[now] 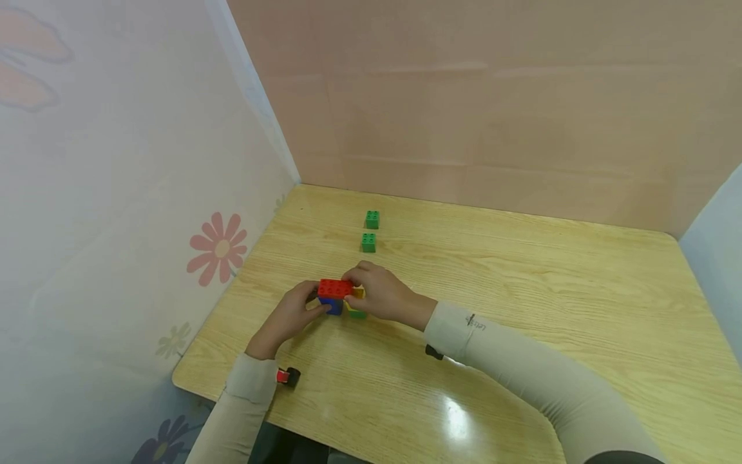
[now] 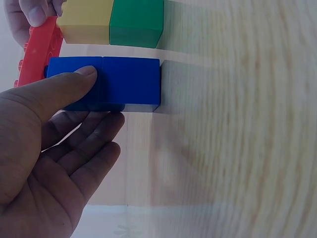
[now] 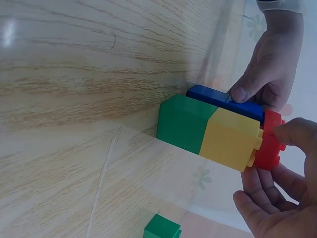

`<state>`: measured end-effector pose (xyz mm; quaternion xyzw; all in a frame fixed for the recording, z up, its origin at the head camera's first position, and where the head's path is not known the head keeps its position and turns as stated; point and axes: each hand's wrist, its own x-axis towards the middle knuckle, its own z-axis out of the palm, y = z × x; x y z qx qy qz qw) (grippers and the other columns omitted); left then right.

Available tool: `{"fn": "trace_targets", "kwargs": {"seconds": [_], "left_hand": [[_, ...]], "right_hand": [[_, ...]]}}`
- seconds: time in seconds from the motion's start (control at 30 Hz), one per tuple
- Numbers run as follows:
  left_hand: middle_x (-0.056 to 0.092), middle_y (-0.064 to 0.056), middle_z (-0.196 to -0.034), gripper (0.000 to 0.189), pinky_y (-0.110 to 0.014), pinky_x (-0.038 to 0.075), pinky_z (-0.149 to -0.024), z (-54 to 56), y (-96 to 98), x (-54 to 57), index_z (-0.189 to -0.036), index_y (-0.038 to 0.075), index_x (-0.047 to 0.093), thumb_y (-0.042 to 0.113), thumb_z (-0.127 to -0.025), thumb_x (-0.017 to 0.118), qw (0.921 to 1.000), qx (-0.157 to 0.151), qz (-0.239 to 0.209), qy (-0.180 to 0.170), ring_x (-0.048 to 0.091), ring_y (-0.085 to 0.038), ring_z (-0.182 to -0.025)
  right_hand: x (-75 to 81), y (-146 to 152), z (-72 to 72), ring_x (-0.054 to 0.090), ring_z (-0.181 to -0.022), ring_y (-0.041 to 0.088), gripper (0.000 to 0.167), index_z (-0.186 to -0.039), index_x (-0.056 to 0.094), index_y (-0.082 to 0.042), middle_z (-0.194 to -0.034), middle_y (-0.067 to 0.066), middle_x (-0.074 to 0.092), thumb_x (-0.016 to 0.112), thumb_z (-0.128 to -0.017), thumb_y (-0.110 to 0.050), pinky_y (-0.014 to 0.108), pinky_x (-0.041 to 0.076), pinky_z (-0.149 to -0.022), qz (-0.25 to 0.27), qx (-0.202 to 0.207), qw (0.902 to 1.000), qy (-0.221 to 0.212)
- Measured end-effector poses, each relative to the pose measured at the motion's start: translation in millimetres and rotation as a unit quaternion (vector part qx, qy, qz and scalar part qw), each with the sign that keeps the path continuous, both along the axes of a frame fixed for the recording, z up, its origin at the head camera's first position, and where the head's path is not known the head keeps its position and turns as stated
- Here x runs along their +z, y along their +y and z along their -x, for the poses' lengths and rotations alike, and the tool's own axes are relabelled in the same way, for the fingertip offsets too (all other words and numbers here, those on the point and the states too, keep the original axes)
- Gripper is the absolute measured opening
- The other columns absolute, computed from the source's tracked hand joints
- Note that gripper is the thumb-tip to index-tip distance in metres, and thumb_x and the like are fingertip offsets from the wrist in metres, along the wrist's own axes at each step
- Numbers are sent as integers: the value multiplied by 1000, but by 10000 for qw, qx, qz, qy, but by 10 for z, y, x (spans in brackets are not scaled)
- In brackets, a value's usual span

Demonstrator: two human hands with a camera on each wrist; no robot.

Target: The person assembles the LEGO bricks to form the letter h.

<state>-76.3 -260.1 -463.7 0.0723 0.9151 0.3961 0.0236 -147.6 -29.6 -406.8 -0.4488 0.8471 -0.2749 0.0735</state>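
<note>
A red brick [image 1: 334,288] lies across the tops of two short stacks standing side by side. One stack is two blue bricks [image 2: 131,82]; the other is a yellow brick [image 3: 230,139] over a green brick [image 3: 185,123]. Studs of the yellow brick still show beside the red one, which looks slightly tilted in the left wrist view. My left hand [image 1: 292,314] grips the blue stack, thumb on its near face and fingers behind. With thumb and fingers my right hand [image 1: 382,293] pinches the red brick at its right end, above the yellow brick.
Two loose green bricks, a nearer one [image 1: 368,243] and a farther one [image 1: 372,220], sit beyond the stacks on the wooden table [image 1: 522,290]. A flowered wall [image 1: 145,193] borders the table's left side, and a brown panel [image 1: 464,116] stands along its back.
</note>
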Motion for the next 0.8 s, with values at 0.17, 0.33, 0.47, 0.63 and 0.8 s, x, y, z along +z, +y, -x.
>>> {"fn": "trace_targets", "kwargs": {"seconds": [0.17,0.33,0.47,0.63,0.8], "left_hand": [[57,-10,-123,44,-43,46,-100,3,1,-2,-128,1,55,17,-91,71,10000,0,20,-54,58,-26,-116],[57,-10,-124,43,-43,46,-100,5,7,19,-128,1,56,17,-91,71,10000,-11,15,-66,58,-27,-116],[57,-10,-123,43,-43,46,-100,-1,13,32,-128,2,56,18,-91,71,10000,2,24,-86,58,-27,-116],[58,-9,-123,42,-44,46,-101,-3,19,35,-127,2,56,18,-91,71,10000,-24,22,-73,58,-26,-116],[58,-9,-122,42,-44,46,-101,-6,27,45,-127,2,57,17,-91,71,10000,-53,23,-62,58,-26,-116]], "right_hand": [[-1,-1,1,62,-93,14,35,-118,66,-9,-107,0,61,72,-89,-27,26,53,-81,29,11,10000,-45],[6,3,0,62,-94,15,34,-117,67,-9,-106,1,62,72,-89,-27,27,53,-81,33,3,10000,5],[12,9,-6,62,-93,14,34,-117,67,-9,-106,0,62,73,-88,-27,26,53,-81,21,-1,10000,37],[19,20,-12,61,-92,12,34,-116,67,-9,-106,0,62,73,-88,-27,25,53,-80,38,17,10000,87],[30,25,-9,62,-92,14,33,-116,68,-9,-108,1,63,72,-89,-27,25,53,-81,39,101,9998,180]]}}
